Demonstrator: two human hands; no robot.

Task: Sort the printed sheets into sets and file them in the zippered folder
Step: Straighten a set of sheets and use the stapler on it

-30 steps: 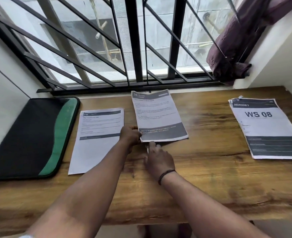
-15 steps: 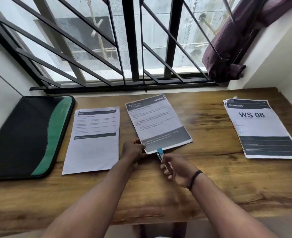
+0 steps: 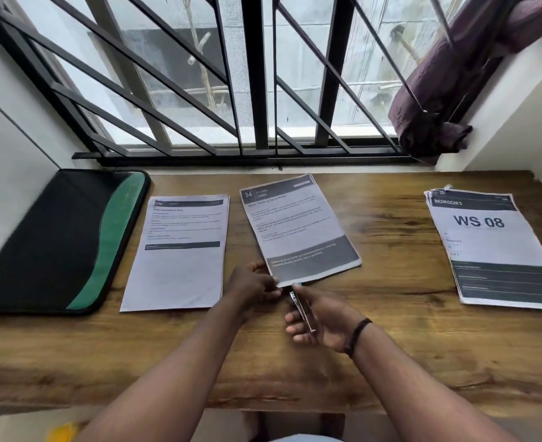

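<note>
Right hand (image 3: 316, 317) grips a small clip (image 3: 301, 309); left hand (image 3: 255, 287) pinches the middle set (image 3: 298, 231) corner. Square the edges before clipping, I'd say.

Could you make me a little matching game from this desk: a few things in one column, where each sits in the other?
Things:
1. zippered folder
2. WS 08 sheets
3. sheet numbered 34
4. stapler

Places:
A. far right of the desk
B. in the right hand
C. far left, by the wall
D. middle, its near corner pinched by the left hand

Pairs: 1-C, 2-A, 3-D, 4-B
</note>
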